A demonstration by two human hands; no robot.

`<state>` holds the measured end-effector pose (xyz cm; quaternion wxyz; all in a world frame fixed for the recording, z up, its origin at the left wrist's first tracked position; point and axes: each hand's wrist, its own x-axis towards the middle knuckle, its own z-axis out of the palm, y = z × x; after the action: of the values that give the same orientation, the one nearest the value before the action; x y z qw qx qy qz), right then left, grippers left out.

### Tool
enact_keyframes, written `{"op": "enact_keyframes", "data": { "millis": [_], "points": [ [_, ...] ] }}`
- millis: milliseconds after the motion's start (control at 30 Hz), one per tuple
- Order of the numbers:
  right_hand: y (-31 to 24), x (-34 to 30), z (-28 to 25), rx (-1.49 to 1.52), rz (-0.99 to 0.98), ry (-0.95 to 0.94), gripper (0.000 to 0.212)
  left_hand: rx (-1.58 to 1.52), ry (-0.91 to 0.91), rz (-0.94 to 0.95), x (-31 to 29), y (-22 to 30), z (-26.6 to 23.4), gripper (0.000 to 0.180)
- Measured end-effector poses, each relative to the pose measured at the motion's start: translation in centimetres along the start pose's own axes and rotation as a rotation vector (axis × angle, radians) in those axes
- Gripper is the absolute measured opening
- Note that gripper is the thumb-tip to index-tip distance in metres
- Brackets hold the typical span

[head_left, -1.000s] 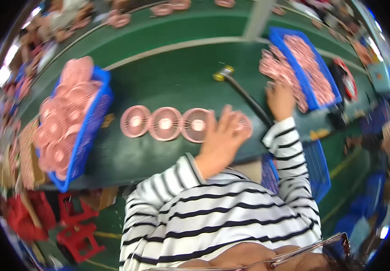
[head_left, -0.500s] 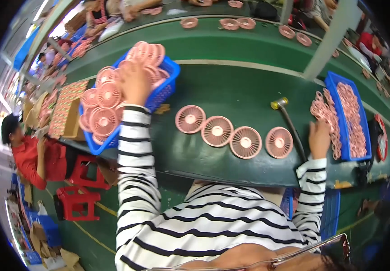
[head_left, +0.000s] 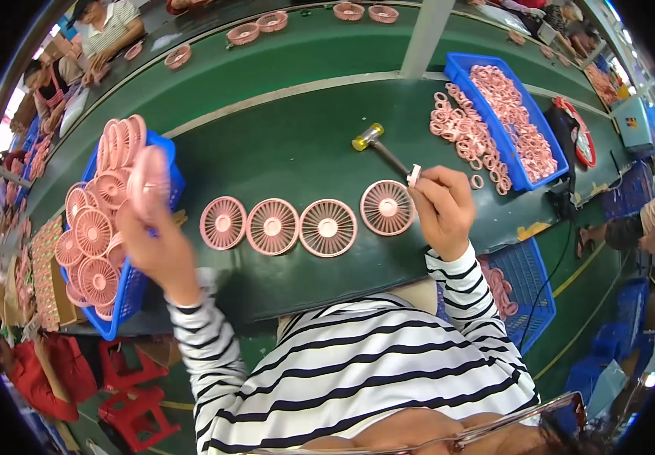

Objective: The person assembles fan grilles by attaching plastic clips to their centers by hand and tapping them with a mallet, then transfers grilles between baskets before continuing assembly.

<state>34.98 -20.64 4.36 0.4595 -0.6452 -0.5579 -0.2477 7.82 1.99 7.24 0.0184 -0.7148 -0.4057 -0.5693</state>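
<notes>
My left hand (head_left: pixel 159 254), smeared by motion, grips a pink fan grille (head_left: pixel 147 182), perhaps more than one, beside a blue basket (head_left: pixel 172 178) heaped with such grilles. Between finger and thumb my right hand (head_left: pixel 446 212) pinches a small pale pink ring (head_left: pixel 414 176). That hand is just right of a round grille (head_left: pixel 388 207) lying on the green table (head_left: pixel 289 163). Several grilles lie in a row, among them one at the left end (head_left: pixel 223 222) and one in the middle (head_left: pixel 328 227). A mallet (head_left: pixel 370 138) with a yellow head rests behind them, its handle running toward my right hand.
Loose pink rings (head_left: pixel 464 133) are piled beside a blue tray (head_left: pixel 528 178) full of rings at the right. A belt (head_left: pixel 213 80) carrying pink grilles runs beyond the table. A grey post (head_left: pixel 424 38) stands at its far edge. Other people sit around.
My left hand has come out of the basket's heap with pink grille in it. My right hand has left the ring pile holding a small ring. The whole view has turned.
</notes>
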Motion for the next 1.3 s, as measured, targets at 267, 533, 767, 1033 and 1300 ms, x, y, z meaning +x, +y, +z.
{"op": "enact_keyframes", "data": {
  "millis": [267,533,767,1033,1300],
  "points": [
    [-5.8,1.4,2.8,0.25,-0.21,-0.09,0.024,-1.086,-0.657,-0.718,-8.7,9.0,2.0,0.023],
    [-6.7,1.3,5.1,0.132,-0.055,-0.326,0.012,-1.065,-0.63,-0.479,-10.7,9.3,2.3,0.024],
    [-8.4,-0.3,4.9,-0.059,0.074,-0.149,0.02,-1.194,-0.742,-0.638,-10.7,8.9,1.2,0.031],
    [-6.8,0.5,0.4,0.289,-0.163,-0.495,0.03,-1.375,-1.101,-0.895,-7.9,9.2,-3.1,0.052],
    [8.0,-2.9,-1.6,-0.71,0.472,-0.202,0.025,-0.439,-0.263,-0.234,-7.1,0.9,-2.2,0.035]
  ]
}}
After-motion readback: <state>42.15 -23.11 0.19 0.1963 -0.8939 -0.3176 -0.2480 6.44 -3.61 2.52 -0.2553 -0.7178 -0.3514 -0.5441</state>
